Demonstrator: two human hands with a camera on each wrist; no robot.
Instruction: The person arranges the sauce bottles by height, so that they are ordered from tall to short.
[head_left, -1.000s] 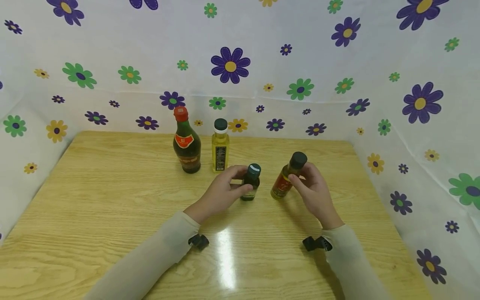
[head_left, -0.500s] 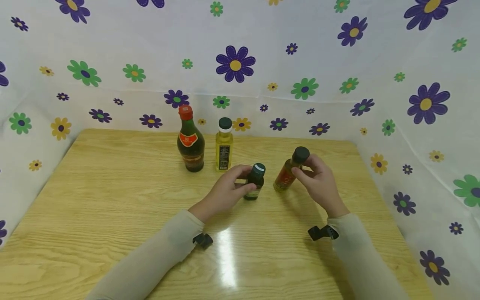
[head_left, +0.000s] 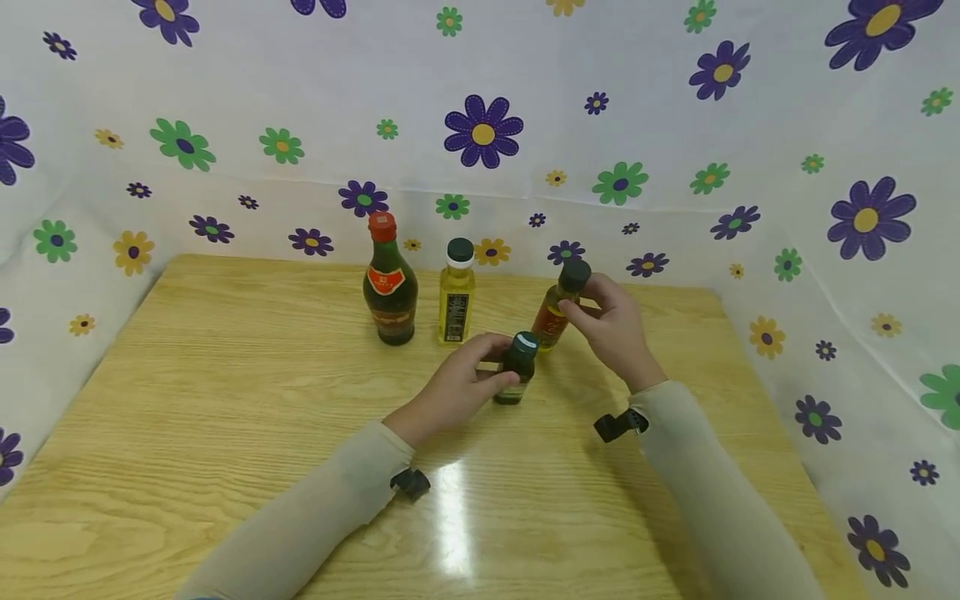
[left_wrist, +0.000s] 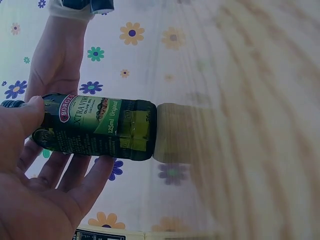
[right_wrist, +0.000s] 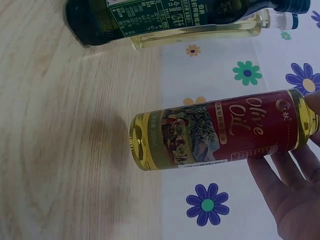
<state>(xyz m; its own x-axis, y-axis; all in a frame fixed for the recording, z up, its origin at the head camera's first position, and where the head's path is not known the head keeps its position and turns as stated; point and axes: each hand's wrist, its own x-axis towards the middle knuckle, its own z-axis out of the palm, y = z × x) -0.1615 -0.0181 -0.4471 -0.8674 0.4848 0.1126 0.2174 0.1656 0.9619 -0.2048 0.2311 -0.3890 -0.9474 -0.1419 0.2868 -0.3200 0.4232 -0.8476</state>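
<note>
My left hand (head_left: 459,385) holds a small dark green olive oil bottle (head_left: 513,385), thumb on one side and fingers on the other. Its Borges label faces the left wrist camera, and the base (left_wrist: 153,130) meets its reflection on the tabletop. With my right hand (head_left: 617,329) I grip a red-labelled olive oil bottle (right_wrist: 220,131) near its neck, under the black cap (head_left: 575,275). That bottle leans, cap toward my right hand, and its base is raised over the table in the right wrist view. It is just behind and right of the green bottle.
A yellow oil bottle (head_left: 455,312) with a dark cap stands behind my left hand. Left of it is a dark green bottle (head_left: 392,292) with a red cap. The wooden table (head_left: 247,367) ends at a flower-patterned cloth (head_left: 315,75) at the back and sides.
My right hand has carried the red-labelled bottle back and to the left, toward the yellow bottle. My left hand stays around the green bottle. The head view has shifted slightly.
</note>
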